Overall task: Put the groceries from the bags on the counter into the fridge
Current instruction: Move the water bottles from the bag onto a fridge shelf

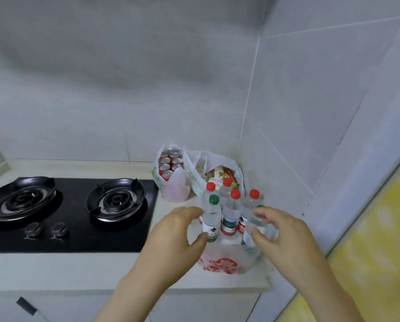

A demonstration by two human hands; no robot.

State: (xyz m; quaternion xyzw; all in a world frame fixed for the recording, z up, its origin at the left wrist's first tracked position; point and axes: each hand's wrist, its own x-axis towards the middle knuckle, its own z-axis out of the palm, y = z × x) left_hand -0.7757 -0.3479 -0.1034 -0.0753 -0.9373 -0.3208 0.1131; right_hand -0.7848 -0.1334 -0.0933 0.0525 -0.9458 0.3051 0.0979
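Water bottles (229, 219) stand upright in a tight cluster inside a thin bag with a red print (220, 263). The bag sits on the counter (78, 270) near its front edge, in the corner by the tiled wall. Most have red caps, and the nearest one is a green-capped bottle (211, 219).

Our left hand (171, 231) is cupped around that bottle with fingers and thumb spread apart. The thumb tip lies at the label's lower edge, and nothing is gripped yet. Our right hand (287, 238) curves in at the rightmost bottles (249, 206), forefinger and thumb apart. Whether they already pinch a bottle or the bag rim, we cannot tell.

We judge the full bottles to be fairly heavy, stiff enough to squeeze, and smooth, perhaps slick on the bare plastic. The best hold looks to be around the labelled waist or just under the cap. The bag is soft and flimsy, so lifting it whole risks tearing or spilling, and taking bottles out singly seems safer.

Behind stand a bag of red cans (173, 189) and a bag of snack packets (194, 175), just beside each other. A black gas stove (73, 228) lies to the left. No fridge is in view.
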